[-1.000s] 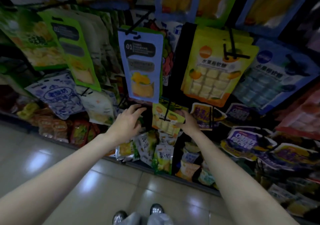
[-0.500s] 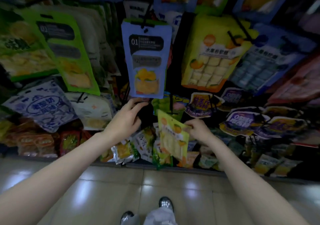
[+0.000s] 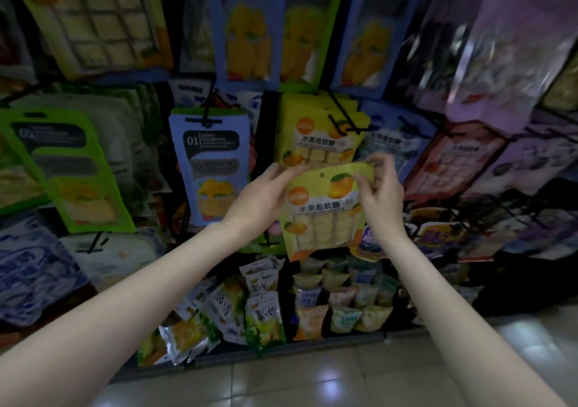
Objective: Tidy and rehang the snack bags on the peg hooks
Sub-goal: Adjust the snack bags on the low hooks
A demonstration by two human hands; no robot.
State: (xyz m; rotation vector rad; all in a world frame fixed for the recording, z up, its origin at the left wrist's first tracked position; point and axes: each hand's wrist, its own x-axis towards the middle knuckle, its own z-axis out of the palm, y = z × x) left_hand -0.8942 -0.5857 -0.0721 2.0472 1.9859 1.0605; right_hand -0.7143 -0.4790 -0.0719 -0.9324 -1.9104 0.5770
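I hold a yellow snack bag (image 3: 322, 212) printed with oranges and pale candy squares in front of the rack. My left hand (image 3: 266, 197) grips its upper left corner. My right hand (image 3: 380, 197) pinches its upper right corner. Just behind and above it, a stack of matching yellow bags (image 3: 312, 137) hangs on a black peg hook (image 3: 344, 115). The held bag hangs free of any hook and tilts slightly.
A blue mango bag (image 3: 212, 169) hangs left of the yellow stack, with green bags (image 3: 65, 169) farther left. Blue, red and purple bags (image 3: 453, 159) hang to the right. Small pouches (image 3: 266, 309) fill the bottom shelf. The tiled floor (image 3: 312, 381) lies below.
My right hand lifted the yellow bag from the lower peg row up to the matching stack. My left hand moved over and took its other corner. My view tilted upward.
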